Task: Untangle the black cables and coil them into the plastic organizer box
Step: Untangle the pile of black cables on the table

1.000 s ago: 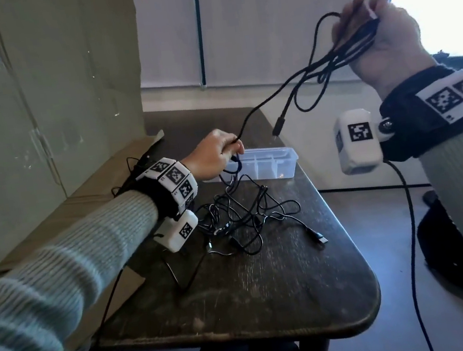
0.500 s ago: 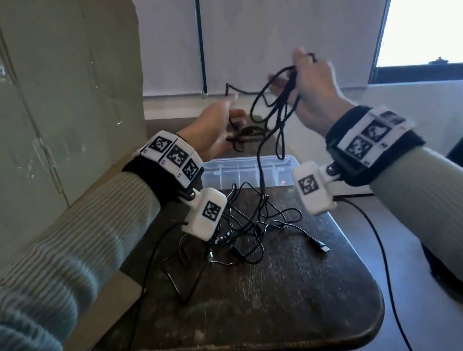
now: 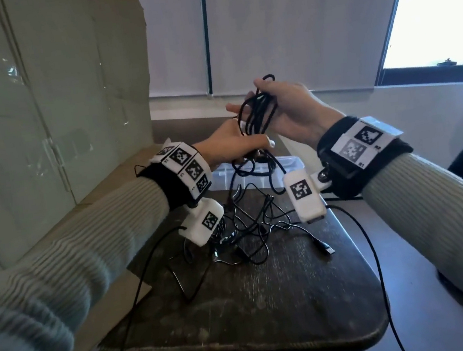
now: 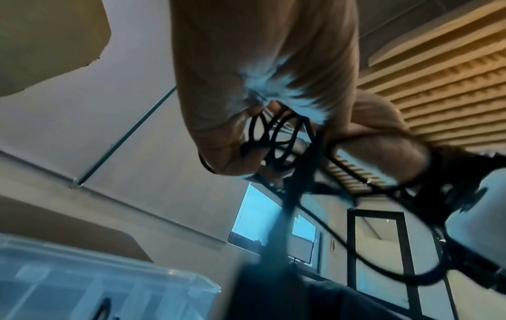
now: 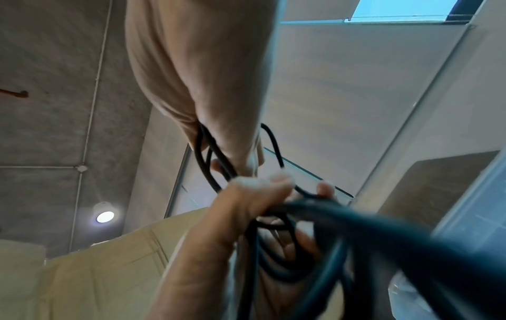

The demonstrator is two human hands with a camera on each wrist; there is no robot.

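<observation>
Both hands hold one bunch of black cable loops (image 3: 260, 112) in the air above the clear plastic organizer box (image 3: 296, 163). My right hand (image 3: 286, 109) grips the top of the bunch, fingers curled round the strands (image 5: 208, 155). My left hand (image 3: 235, 145) holds the lower part of the same loops (image 4: 276, 138), its fingers wrapped round them. More strands hang from the bunch down to a tangle of black cables (image 3: 249, 232) lying on the dark table (image 3: 270, 302). One free USB plug (image 3: 323, 247) lies at the tangle's right side.
A large cardboard sheet (image 3: 54, 110) leans upright along the table's left side. The box (image 4: 95, 281) stands at the table's far edge, partly hidden by my hands. Wrist-camera leads (image 3: 366, 246) trail over the table's right and front edges. A window (image 3: 439, 15) is at upper right.
My right hand came down from high on the right to the middle. My left hand rose off the tangle on the table and now grips the same looped bunch, close under the right hand.
</observation>
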